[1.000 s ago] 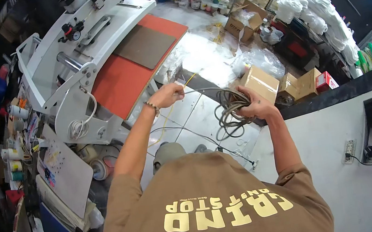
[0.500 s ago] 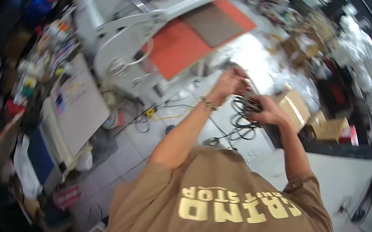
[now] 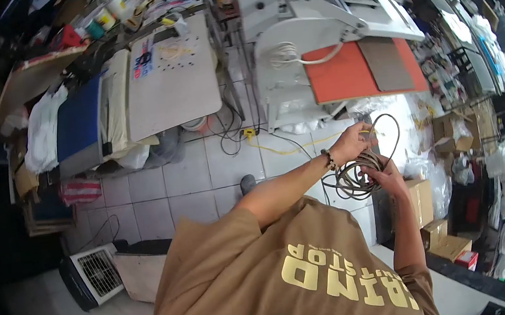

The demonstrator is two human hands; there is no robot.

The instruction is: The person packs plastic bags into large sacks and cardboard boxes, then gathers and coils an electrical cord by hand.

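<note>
A brown cable (image 3: 350, 184) hangs in loose loops between my two hands, in front of my chest. My right hand (image 3: 385, 177) is closed round the coil from the right side. Just above it, my left hand (image 3: 351, 143), with a beaded bracelet at the wrist, is closed on a strand of the same cable. One large loop rises to the right of the left hand. The cable's ends cannot be made out.
Ahead stands a white press machine with an orange board (image 3: 337, 73). To its left is a grey-topped table (image 3: 173, 85). A yellow cord (image 3: 283, 151) and dark wires lie on the tiled floor. Cardboard boxes (image 3: 421, 202) stand at right, a fan heater-like grille unit (image 3: 99, 273) at lower left.
The view has swung left, so the press and hands appear farther right. The cable coil looks wider, and a large loop now stands up beside the left hand.
</note>
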